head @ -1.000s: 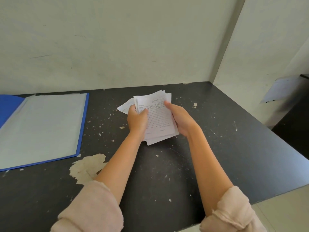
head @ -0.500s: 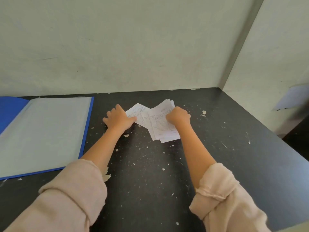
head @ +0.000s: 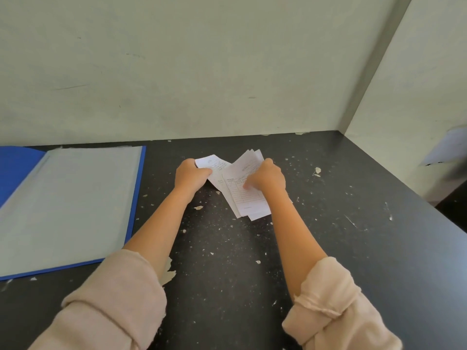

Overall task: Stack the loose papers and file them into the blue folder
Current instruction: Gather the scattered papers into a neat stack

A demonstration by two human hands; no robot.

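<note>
A stack of small white printed papers (head: 246, 198) lies on the black table near its back middle. My right hand (head: 267, 178) rests curled on top of this stack, pressing it down. A loose paper (head: 214, 165) lies just to its left, partly under the stack. My left hand (head: 190, 174) pinches that loose paper at its left edge. The blue folder (head: 137, 188) lies open at the left of the table, with a pale translucent sheet (head: 68, 203) covering its inside.
The black table (head: 328, 248) is speckled with chipped paint flecks and a larger bare patch (head: 168, 272) near my left forearm. Pale walls close the back and right. A paper (head: 447, 147) hangs on the right wall beyond the table's edge.
The stack went from held in both hands above the table to lying on it. My left hand reached left to the loose paper and now grips its edge; my right hand stays on the stack.
</note>
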